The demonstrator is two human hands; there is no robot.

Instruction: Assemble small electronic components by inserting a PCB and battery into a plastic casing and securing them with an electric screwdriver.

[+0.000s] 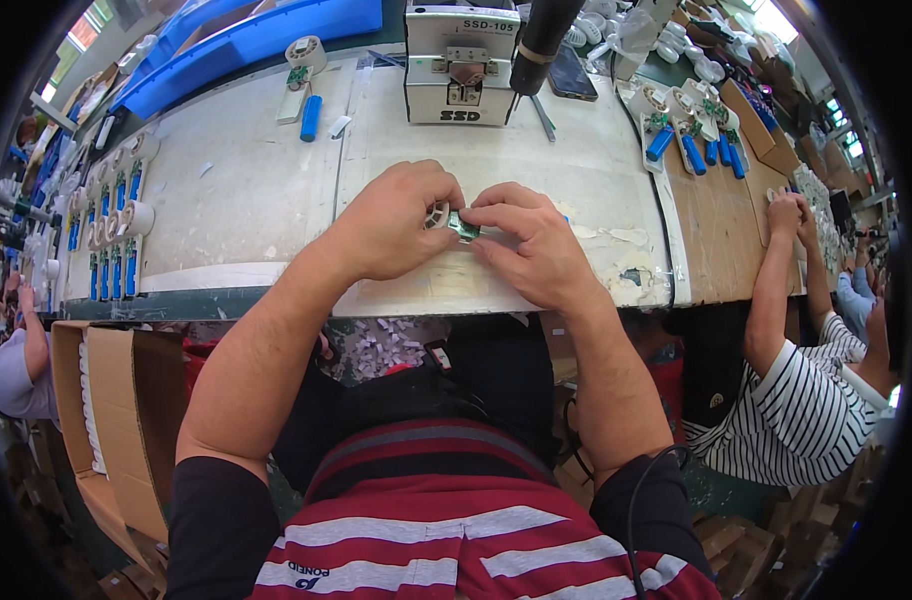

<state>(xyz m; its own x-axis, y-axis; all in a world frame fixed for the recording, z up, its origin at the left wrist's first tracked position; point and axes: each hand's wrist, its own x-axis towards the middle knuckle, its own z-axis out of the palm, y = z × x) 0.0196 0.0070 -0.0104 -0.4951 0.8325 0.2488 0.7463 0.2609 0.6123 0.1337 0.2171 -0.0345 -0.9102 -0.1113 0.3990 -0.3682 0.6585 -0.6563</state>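
Over the middle of the bench, my left hand (398,222) is closed on a round white plastic housing (437,214), thumb and fingers gripping its side. A small green circuit board (463,227) shows at the housing's right edge. My right hand (538,247) pinches the board with its thumb and fingertips from the right. Both hands are close together, and their fingers cover much of the piece. A speck of blue shows just beyond my right hand; what it belongs to is hidden.
Ahead stands a metal bench machine (460,95) beside a dark cylindrical tool (544,50). A blue battery (311,118) lies near another housing (305,54). Similar assemblies with batteries stand in rows at left (131,222) and right (689,112). A co-worker's hands (788,214) work at far right.
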